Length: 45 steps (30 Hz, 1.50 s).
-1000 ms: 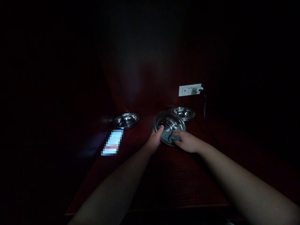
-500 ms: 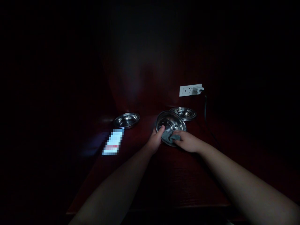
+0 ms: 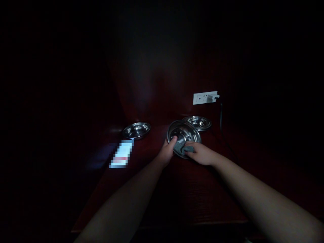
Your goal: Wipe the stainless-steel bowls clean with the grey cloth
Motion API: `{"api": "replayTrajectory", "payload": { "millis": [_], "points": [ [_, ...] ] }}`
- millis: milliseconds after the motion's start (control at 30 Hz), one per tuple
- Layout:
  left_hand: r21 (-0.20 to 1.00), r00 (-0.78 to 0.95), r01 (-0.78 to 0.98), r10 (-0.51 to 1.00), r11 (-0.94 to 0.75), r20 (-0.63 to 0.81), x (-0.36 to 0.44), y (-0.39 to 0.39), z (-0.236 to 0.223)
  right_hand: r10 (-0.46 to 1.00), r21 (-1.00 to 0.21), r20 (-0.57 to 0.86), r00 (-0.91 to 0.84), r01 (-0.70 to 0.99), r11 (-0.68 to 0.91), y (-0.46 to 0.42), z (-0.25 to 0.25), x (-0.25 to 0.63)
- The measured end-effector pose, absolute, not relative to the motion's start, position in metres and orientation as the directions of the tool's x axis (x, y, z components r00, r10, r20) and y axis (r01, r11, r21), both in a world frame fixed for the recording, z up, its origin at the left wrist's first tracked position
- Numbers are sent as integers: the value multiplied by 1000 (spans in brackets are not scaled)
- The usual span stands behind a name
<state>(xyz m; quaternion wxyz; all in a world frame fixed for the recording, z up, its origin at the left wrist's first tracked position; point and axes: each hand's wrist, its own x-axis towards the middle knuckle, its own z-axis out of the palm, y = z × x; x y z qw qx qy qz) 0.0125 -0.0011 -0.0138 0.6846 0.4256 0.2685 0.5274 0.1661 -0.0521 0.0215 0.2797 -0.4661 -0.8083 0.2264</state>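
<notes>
A shiny metal bowl [image 3: 188,130] is tilted up with its inside facing me. My left hand [image 3: 167,152] grips its lower left rim, the thumb over the inner side and the other fingers hidden behind. In my right hand [image 3: 202,153] is a bunched grey-green cloth [image 3: 180,148], pressed against the bowl's lower inner wall near the rim. Some fingertips of the right hand are hidden by the cloth and the bowl.
Behind the held bowl, nested metal bowls [image 3: 204,124] sit on the dark red table [image 3: 197,195]. Another metal bowl [image 3: 136,131] stands on the left, with a lit phone [image 3: 123,153] in front of it. A wall socket [image 3: 205,98] has a plug and a hanging cable [image 3: 221,118].
Almost nothing differs. Both hands keep their hold on the bowl and the cloth, and the view has shifted very slightly.
</notes>
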Motion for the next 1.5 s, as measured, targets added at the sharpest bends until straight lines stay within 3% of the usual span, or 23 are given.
{"api": "replayTrajectory", "payload": {
  "millis": [1500],
  "points": [
    [866, 306, -489, 950, 100, 63, 13, -3, -12, 880, -597, 242, -409, 653, 467, -54, 25, 166]
  ]
}}
